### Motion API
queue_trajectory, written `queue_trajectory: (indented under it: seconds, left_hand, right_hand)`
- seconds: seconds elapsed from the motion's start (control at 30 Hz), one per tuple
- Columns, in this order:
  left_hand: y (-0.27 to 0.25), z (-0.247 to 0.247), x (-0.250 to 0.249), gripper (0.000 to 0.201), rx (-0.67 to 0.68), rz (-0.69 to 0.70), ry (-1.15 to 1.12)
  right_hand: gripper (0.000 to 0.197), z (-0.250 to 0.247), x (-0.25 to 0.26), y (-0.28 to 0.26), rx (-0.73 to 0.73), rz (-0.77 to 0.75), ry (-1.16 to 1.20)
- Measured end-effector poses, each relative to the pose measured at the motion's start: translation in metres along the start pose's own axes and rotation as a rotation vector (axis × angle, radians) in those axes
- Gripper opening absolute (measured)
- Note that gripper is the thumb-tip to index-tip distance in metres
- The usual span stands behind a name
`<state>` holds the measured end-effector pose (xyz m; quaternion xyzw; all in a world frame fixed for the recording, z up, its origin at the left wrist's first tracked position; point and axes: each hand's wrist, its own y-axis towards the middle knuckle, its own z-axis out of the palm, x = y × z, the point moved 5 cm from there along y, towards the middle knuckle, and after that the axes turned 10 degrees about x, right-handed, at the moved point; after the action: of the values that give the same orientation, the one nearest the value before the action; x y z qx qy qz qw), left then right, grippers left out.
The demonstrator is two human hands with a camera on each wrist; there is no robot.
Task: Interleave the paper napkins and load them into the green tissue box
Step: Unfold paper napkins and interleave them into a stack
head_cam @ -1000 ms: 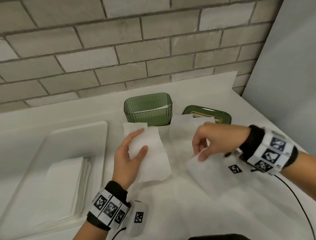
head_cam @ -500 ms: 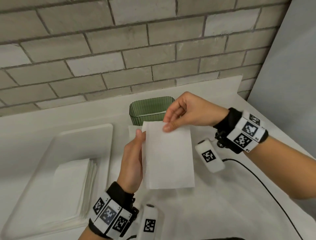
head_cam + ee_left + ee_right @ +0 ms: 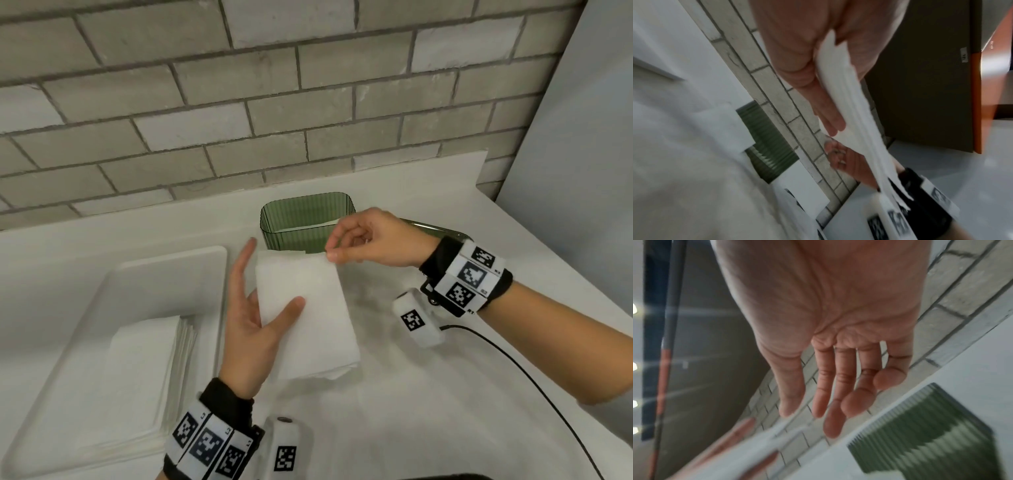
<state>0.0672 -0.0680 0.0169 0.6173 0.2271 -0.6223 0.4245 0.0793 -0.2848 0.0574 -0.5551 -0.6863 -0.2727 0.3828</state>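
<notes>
Hard to make out in both wrist views, smeared by blur. Green lid (image 3: pixel 431 229) almost wholly hidden behind the right wrist, only a thin dark rim showing. Green tissue box (image 3: pixel 306 222) standing open on the white counter (image 3: pixel 428 404) by the brick wall, its near wall partly covered by a loose napkin (image 3: pixel 279 254) lying just in front; something pale inside, not clear what. In the right wrist view, the box's ribbed side (image 3: pixel 931 433) cut off at the lower edge.

Folded napkins (image 3: pixel 305 318) held up above the counter, between the two hands, short of the box. Left hand (image 3: pixel 251 329) palm-up behind the sheets, fingers long and nearly straight, thumb laid across the front: grip clamped on the napkins, seen edge-on in the left wrist view (image 3: pixel 851 116) between thumb and fingers. Right hand (image 3: pixel 370 241) raised over the top right corner of the sheets, fingers loosely curled, index fingertip and thumb at the corner. Whether pinching the paper or merely touching: cannot tell; right wrist view shows the fingers (image 3: pixel 840 386) loosely extended with gaps between, nothing clearly held.

Stack of napkins (image 3: pixel 144 370) resting in the white tray (image 3: pixel 164 274) to the left, well apart from the box.
</notes>
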Motion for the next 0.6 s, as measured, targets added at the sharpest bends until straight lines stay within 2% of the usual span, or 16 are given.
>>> queue_trajectory:
  seconds: [0.03, 0.1, 0.17, 0.2, 0.27, 0.37, 0.47, 0.6]
  left_hand:
    - [-0.003, -0.006, 0.000, 0.090, -0.021, 0.004, 0.001]
    - [-0.007, -0.019, 0.001, 0.083, -0.061, 0.004, 0.040]
    - [-0.010, -0.033, 0.004, 0.060, -0.092, 0.004, 0.147]
    - [-0.011, -0.038, 0.006, 0.048, -0.110, 0.000, 0.195]
    - [-0.015, -0.045, 0.009, 0.035, -0.148, -0.016, 0.235]
    - [-0.020, -0.051, 0.011, 0.033, -0.203, -0.046, 0.215]
    - [-0.023, -0.056, 0.015, 0.033, -0.220, -0.069, 0.220]
    - [-0.028, -0.063, 0.021, 0.033, -0.244, -0.085, 0.252]
  right_hand:
    - [0.017, 0.005, -0.012, -0.001, 0.056, 0.049, -0.077]
    - [0.019, 0.025, -0.037, -0.008, 0.237, 0.175, -0.263]
    - [0.033, 0.046, -0.061, -0.017, 0.377, 0.292, -0.397]
    - [0.042, 0.052, -0.070, -0.021, 0.391, 0.338, -0.423]
    - [0.055, 0.057, -0.081, -0.024, 0.350, 0.389, -0.411]
    - [0.057, 0.060, -0.081, -0.024, 0.321, 0.368, -0.403]
    - [0.048, 0.063, -0.075, -0.023, 0.308, 0.346, -0.361]
    - [0.025, 0.055, -0.064, -0.022, 0.203, 0.314, -0.349]
